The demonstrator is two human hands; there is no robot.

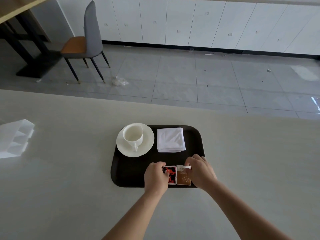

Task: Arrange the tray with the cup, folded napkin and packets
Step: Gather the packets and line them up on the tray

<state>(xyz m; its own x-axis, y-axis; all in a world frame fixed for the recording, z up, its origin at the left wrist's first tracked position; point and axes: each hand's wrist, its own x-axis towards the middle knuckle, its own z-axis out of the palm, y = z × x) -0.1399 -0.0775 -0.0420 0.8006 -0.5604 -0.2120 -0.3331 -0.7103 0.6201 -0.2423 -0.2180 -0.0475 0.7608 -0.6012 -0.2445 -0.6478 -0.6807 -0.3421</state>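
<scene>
Both hands sat on the tray's [121, 170] near edge: left hand [155, 177] pinched the red packet [171, 175], right hand [200, 172] pinched the brown packet [183, 178], touching side by side.

Grey tiled floor [190, 75] w/ white cabinets [173, 19] behind, grey/orange chair [86, 42] left, pale countertop [60, 170] in front.

cup [133, 134] left of napkin [170, 139], packets [177, 174] nearer

two bare arms show, with no sleeves on them. the left hand [155, 177] and the right hand [200, 172] have no gloves, rings or watch that can be seen. the fingers are short and round.
</scene>
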